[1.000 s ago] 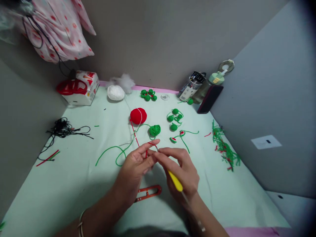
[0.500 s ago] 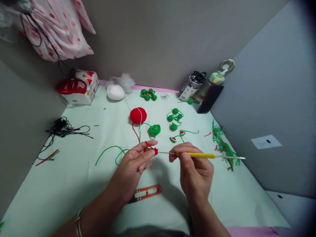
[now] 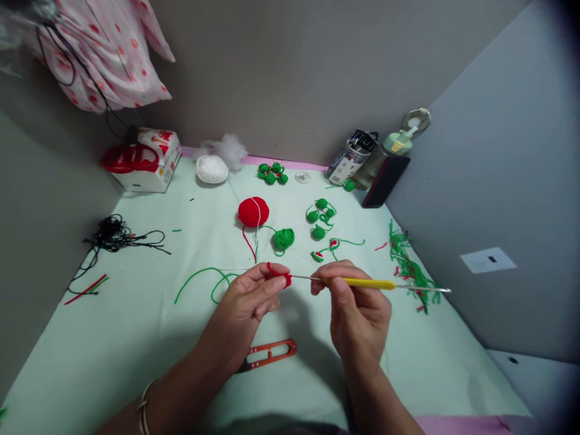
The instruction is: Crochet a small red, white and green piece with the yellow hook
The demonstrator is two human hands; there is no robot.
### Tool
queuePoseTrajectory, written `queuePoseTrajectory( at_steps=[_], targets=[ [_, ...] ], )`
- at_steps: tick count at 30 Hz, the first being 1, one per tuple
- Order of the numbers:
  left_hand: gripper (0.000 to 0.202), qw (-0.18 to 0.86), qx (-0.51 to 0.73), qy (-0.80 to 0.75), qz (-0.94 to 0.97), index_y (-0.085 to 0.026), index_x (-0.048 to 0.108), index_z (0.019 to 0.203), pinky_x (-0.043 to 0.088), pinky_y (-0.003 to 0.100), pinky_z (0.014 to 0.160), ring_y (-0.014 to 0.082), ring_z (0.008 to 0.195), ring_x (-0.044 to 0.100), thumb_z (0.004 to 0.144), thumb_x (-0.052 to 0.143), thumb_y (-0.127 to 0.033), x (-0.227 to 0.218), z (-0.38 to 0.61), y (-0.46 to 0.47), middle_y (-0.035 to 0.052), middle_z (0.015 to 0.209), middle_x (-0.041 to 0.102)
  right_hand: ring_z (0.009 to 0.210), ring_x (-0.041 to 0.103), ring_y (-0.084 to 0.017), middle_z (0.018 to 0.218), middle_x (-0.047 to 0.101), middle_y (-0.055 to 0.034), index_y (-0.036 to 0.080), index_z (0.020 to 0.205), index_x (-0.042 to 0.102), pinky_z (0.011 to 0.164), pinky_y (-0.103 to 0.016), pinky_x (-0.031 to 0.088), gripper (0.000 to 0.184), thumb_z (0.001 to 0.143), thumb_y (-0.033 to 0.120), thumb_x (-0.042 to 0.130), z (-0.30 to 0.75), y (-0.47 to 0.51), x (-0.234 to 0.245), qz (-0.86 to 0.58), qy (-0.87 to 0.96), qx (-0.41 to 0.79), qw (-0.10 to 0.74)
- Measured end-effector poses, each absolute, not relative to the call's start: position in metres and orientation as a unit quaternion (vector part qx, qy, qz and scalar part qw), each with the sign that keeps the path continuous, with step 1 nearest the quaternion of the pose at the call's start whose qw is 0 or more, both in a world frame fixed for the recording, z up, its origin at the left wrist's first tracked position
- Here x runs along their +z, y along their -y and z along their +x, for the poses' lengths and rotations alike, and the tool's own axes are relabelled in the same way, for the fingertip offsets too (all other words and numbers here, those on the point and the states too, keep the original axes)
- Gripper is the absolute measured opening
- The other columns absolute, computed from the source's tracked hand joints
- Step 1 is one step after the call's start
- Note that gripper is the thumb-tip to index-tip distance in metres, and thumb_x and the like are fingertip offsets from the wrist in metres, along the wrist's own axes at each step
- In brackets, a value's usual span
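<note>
Between the thumb and fingers of my left hand is pinched a small piece of red crochet work, with red yarn running over the index finger. My right hand grips a crochet hook by its yellow handle, and the hook's thin metal tip meets the red piece. Beyond my hands lie a red yarn ball and a small green yarn ball. Orange thread snips lie on the table below, their blade end partly hidden by my left wrist.
Small green crocheted balls lie right of centre. A white yarn ball and a tissue pack stand at the back left. Black cord lies left; green yarn scraps lie right, below a phone and a bottle.
The red yarn over my left index finger has shifted and lies lower. The red piece and hook tip have moved very slightly; both hands stay in nearly the same place.
</note>
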State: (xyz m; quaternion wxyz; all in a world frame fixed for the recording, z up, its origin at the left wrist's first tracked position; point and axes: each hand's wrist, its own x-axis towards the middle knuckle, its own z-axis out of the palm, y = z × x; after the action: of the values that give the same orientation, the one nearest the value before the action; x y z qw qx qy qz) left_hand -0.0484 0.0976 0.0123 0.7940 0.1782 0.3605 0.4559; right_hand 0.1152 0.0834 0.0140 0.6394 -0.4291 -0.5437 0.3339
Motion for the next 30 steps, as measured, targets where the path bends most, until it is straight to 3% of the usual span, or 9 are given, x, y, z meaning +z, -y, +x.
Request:
queuePoseTrajectory(
  at_steps=[30],
  targets=[
    [0.008, 0.785, 0.452, -0.376, 0.196, -0.018, 0.078, 0.084, 0.028, 0.019, 0.054, 0.0021, 0.052, 0.031, 0.081, 0.084, -0.023, 0.0131, -0.0457, -0.0991, -0.0045, 0.076, 0.058, 0.077, 0.062, -0.015, 0.086, 0.072, -0.0012, 0.025, 0.101, 0.08, 0.068, -0.032, 0.051, 0.019, 0.102, 0.017, 0.063, 0.1142, -0.0815, 0.0127, -0.417, 0.549, 0.347, 0.636]
  ],
)
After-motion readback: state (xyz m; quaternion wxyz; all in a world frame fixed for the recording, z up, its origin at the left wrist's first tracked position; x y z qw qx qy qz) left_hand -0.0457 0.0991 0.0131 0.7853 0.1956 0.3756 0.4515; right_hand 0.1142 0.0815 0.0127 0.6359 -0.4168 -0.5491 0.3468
